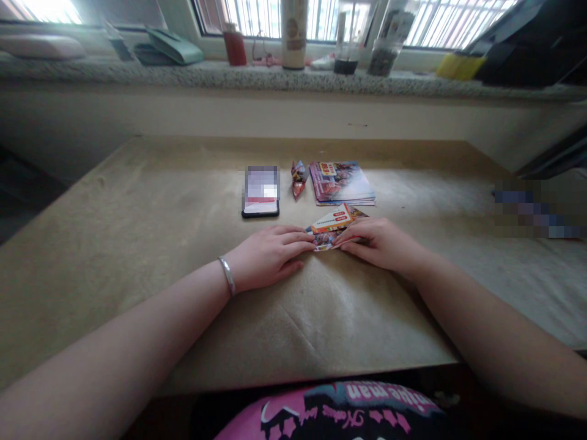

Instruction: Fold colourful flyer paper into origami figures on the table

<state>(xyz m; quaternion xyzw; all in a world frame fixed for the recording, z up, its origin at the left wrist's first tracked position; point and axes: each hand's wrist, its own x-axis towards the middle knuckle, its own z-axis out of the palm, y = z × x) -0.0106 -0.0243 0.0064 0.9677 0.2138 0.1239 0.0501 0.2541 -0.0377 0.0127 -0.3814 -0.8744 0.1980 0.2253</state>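
A printed, partly folded sheet of paper [331, 227] lies on the table between my hands, with an orange band, red labels and a coloured picture on it. My left hand [275, 253] rests flat, fingers stretched out, its fingertips on the paper's left corner. At the right side my right hand [380, 244] has thumb and fingers closed on the lower edge of the paper, covering that part. Just beyond are a small folded paper piece [298, 179] and a stack of printed sheets [343, 183].
A phone [261, 192] with a blurred screen lies left of the folded piece. The table [160, 238] has a tan cover. A blurred object [536, 211] lies at the right. Bottles, a red container [235, 45] and other items line the stone windowsill [257, 78].
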